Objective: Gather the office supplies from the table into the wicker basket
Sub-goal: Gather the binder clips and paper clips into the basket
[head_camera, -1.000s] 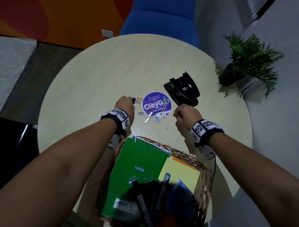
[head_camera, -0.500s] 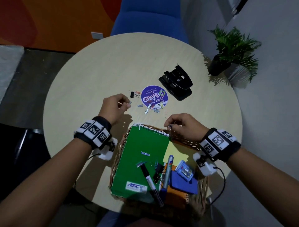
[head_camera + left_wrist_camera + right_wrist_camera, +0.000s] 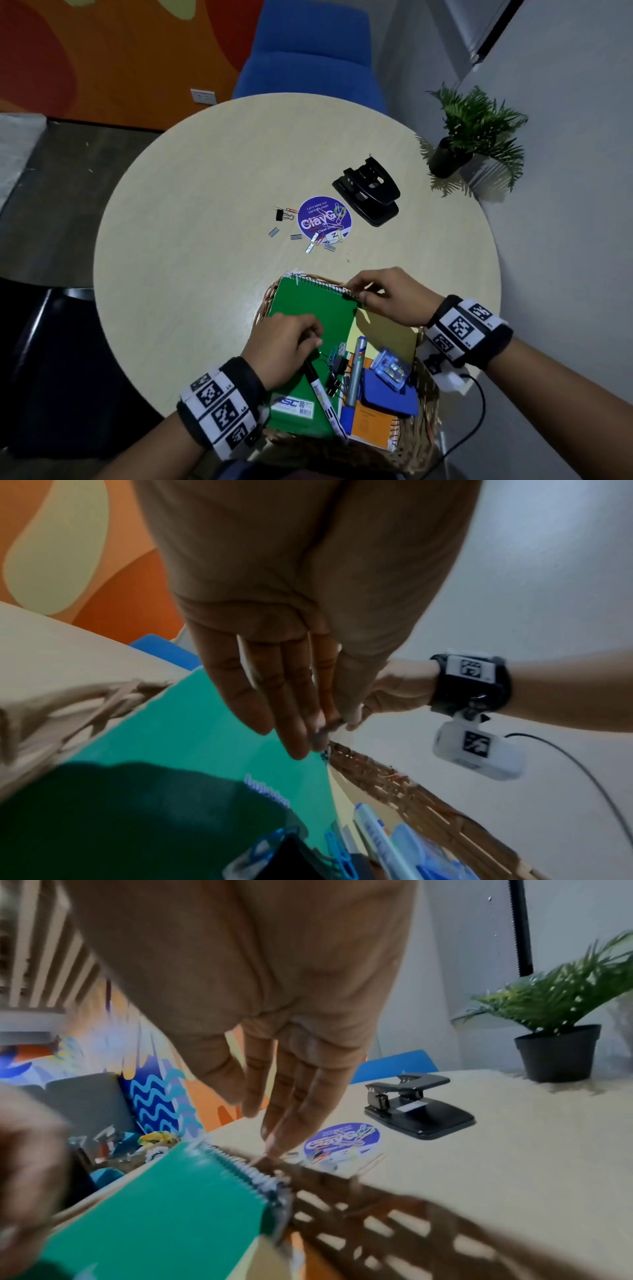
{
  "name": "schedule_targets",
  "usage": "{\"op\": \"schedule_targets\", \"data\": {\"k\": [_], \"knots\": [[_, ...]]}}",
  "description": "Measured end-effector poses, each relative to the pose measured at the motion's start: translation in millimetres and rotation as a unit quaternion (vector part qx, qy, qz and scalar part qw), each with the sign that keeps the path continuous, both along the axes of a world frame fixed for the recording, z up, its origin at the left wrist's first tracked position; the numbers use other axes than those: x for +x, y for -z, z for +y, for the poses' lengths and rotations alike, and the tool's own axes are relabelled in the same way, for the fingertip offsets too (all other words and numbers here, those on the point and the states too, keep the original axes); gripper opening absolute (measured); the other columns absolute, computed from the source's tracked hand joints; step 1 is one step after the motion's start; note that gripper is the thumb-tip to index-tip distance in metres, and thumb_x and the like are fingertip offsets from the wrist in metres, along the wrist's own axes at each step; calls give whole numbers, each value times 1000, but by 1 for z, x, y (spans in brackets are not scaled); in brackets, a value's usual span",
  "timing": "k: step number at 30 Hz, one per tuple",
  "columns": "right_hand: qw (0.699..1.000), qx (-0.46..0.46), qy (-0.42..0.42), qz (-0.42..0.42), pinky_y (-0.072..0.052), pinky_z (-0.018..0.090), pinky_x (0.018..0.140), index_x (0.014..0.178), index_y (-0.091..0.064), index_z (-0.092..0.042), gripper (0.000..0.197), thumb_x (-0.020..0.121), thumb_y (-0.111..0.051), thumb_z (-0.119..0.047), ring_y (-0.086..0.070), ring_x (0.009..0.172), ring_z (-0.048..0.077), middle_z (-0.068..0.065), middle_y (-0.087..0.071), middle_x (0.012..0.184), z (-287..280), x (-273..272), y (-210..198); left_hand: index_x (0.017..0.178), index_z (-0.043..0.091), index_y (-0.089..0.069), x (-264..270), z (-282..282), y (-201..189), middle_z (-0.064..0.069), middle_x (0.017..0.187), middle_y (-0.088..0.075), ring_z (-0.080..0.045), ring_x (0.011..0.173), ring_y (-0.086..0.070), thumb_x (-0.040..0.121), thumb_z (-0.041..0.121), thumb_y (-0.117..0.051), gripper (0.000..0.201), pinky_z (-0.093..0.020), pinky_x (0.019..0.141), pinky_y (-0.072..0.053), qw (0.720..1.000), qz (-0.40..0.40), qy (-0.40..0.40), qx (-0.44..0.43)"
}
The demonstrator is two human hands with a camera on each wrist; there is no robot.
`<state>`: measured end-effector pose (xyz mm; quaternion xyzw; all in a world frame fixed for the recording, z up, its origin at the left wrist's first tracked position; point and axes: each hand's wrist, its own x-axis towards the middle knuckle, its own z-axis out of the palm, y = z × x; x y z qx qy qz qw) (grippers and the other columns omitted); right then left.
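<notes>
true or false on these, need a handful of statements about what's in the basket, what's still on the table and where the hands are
1. The black hole punch lies in the wicker basket. False: it stands on the round table, beside the purple sticker.
2. The green notebook is in the basket. True.
3. Both hands are over the basket. True: the left hand is above the notebook and the right hand is at the basket's far rim.
4. No small supplies remain on the table. False: paper clips, staple strips and a black binder clip lie on and around the sticker.
5. The potted plant is in the basket. False: it stands at the table's far right edge.
</notes>
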<state>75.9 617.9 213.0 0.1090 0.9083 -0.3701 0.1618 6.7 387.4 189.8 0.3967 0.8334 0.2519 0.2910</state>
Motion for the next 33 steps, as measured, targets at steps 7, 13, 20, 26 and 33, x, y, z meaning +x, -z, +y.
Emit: {"op": "schedule_targets", "data": {"k": [7, 13, 20, 26, 33], "knots": [[980, 195, -29, 9, -51, 41, 88, 114, -65, -17, 28, 89, -54, -11, -61, 98, 23, 6, -67, 114, 55, -39, 22, 107, 29, -68, -34, -1, -11, 9, 105, -73, -13, 95, -67, 87, 42, -56, 27, -34, 87, -54, 994, 53, -84, 53], [962, 246, -119, 4, -47, 43, 94, 119, -64, -10, 30, 92, -52, -15, -50, 118, 30, 10, -58, 128, 65, -74, 58, 103, 16, -69, -129, 22, 18, -6, 106, -71, -23, 95, -66, 89, 23, -58, 19, -35, 86, -52, 972, 102, -212, 3], [966, 236, -101, 24, -50, 38, 80, 103, -68, -11, 20, 93, -52, -17, -56, 103, 29, 8, -62, 114, 70, -94, 93, 108, 6, -67, -168, 73, 60, -17, 107, -66, -34, 98, -62, 86, 14, -58, 25, -39, 85, -50, 972, 111, -191, -77], [976, 210, -28, -59, -51, 39, 80, 82, -62, -16, 13, 79, -60, -4, -60, 88, 28, 7, -63, 95, 87, -95, 101, 102, 2, -62, -175, 100, 77, -19, 108, -59, -37, 98, -58, 87, 18, -60, 22, -38, 82, -47, 966, 131, -176, -135], [978, 193, 5, -76, -52, 40, 71, 72, -51, -22, 11, 79, -55, -15, -59, 78, 27, 2, -62, 83, 98, -74, 95, 108, 4, -60, -180, 103, 74, -18, 115, -61, -36, 103, -59, 89, 15, -58, 23, -38, 84, -48, 963, 102, -143, -206]]}}
